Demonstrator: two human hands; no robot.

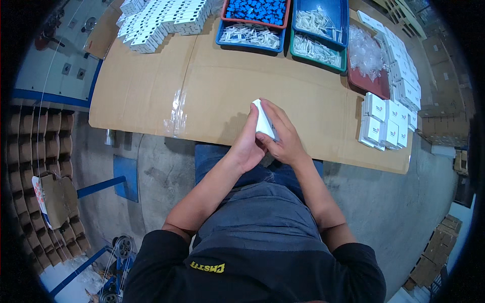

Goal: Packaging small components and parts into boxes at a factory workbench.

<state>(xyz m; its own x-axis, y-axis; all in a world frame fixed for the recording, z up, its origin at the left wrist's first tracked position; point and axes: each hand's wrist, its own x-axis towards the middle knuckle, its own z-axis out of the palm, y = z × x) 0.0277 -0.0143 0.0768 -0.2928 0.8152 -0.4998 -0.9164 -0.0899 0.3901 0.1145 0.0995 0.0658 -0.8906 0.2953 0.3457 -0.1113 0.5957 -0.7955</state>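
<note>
Between my two hands, just above the near edge of the cardboard-covered table (222,91), is a small white box (263,125), tilted on edge. My left hand (247,144) presses its left side, the fingers partly hidden behind it. My right hand (284,136) wraps round the right side, with its thumb across the lower end and its fingers over the far end. Much of the box is covered by my fingers, so I cannot tell whether it is fully closed.
White boxes (166,20) are stacked at the far left, more white boxes (384,121) at the right. At the back stand a red tray of blue pieces (238,21), blue trays (321,37) and a green tray (308,56) of white parts, and a dark red tray (368,85) with clear plastic bags (365,50).
</note>
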